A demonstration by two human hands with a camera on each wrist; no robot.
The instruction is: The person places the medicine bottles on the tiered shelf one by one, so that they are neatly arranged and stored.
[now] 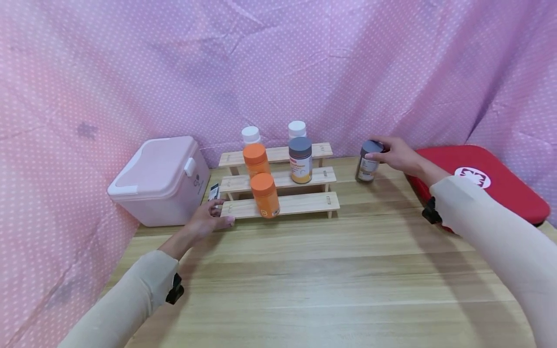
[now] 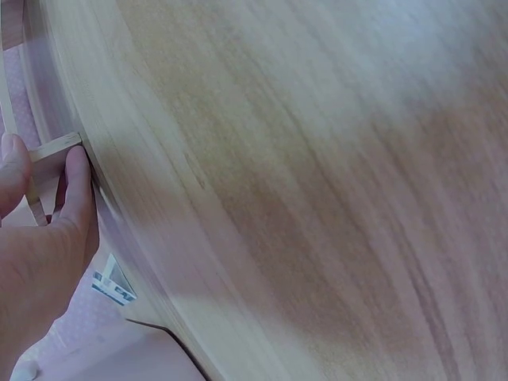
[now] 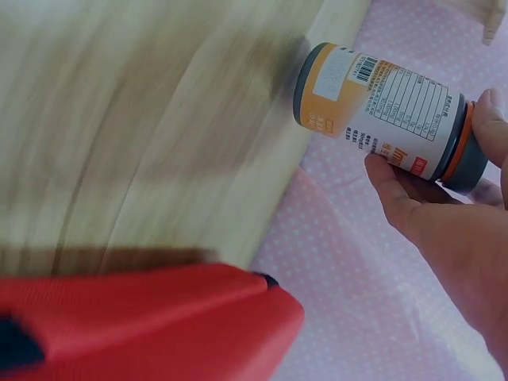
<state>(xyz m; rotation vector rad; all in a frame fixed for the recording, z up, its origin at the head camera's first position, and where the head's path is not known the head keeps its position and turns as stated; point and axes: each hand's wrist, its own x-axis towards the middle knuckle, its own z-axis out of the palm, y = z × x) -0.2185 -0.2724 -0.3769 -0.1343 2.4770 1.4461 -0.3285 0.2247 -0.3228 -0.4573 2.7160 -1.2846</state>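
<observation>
My right hand point(image 1: 398, 155) grips a grey-capped supplement bottle point(image 1: 368, 166) by its lid, right of a three-tier wooden shelf point(image 1: 300, 205). Its printed label point(image 3: 401, 111) shows in the right wrist view, with thumb and fingers round the cap. At the shelf's lower left end, my left hand point(image 1: 207, 221) holds the bottom tier's board between thumb and fingers; the left wrist view shows this board end point(image 2: 55, 149) too. An orange bottle point(image 1: 265, 195) stands on the bottom tier. Another orange bottle point(image 1: 256, 157) and a grey-capped bottle point(image 1: 300, 162) occupy the middle tier.
Two white-capped bottles, left point(image 1: 251, 135) and right point(image 1: 297, 129), stand on the top tier, partly hidden. A pale pink lidded box point(image 1: 161, 179) sits at left, with a small box point(image 1: 214, 192) beside it. A red case point(image 1: 491, 179) lies at right. Pink dotted cloth point(image 1: 278, 63) hangs behind.
</observation>
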